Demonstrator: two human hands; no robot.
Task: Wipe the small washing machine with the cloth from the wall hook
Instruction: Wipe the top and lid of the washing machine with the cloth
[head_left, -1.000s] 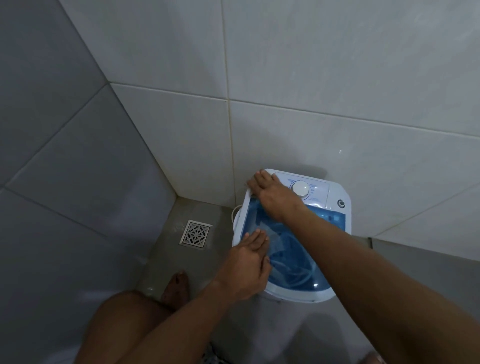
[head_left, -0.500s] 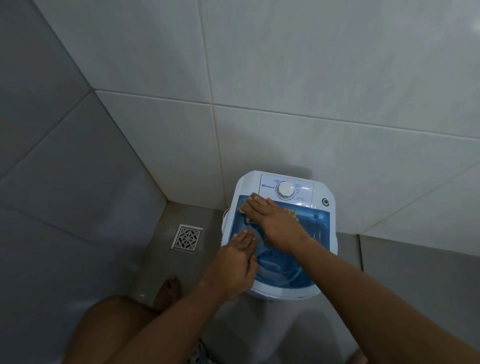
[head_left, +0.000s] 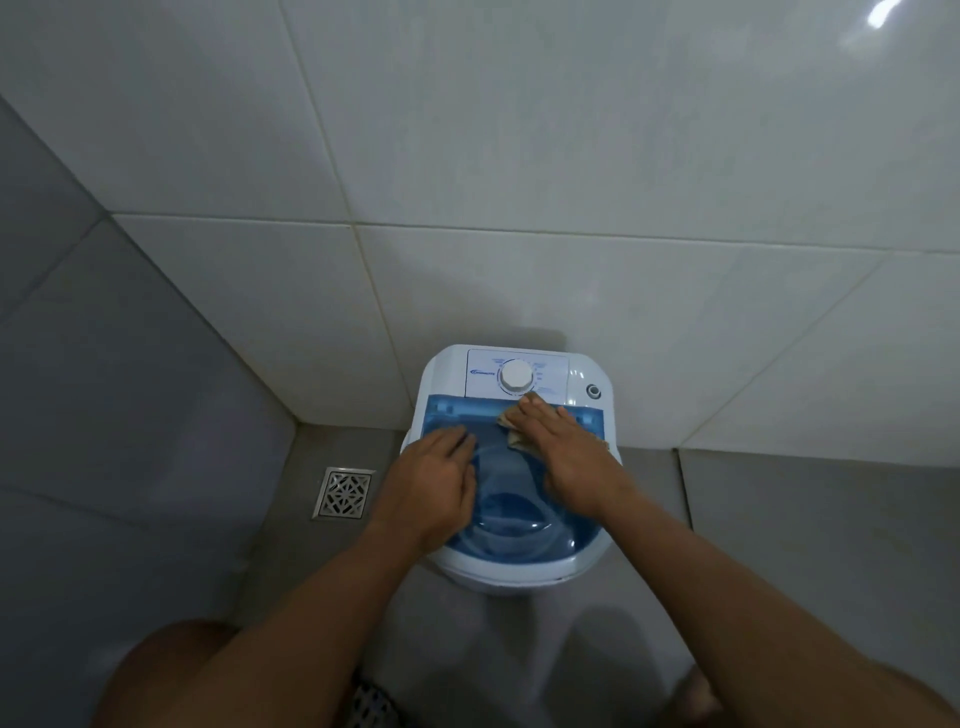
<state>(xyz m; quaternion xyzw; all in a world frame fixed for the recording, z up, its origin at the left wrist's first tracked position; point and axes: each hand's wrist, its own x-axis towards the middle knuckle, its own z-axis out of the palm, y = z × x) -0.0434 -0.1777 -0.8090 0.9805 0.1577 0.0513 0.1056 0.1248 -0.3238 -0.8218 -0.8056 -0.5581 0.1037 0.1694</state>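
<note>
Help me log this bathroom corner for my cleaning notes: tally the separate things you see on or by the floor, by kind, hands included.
Washing machine: 1
Cloth: 1, mostly hidden under the right hand
Floor drain: 1
Hands: 2, the left hand flat on the blue lid
Total: 5

Dim, top-right glare, edges warped

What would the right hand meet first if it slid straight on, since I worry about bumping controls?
Probably the white dial: the right hand presses the cloth with fingers aimed at it.
</note>
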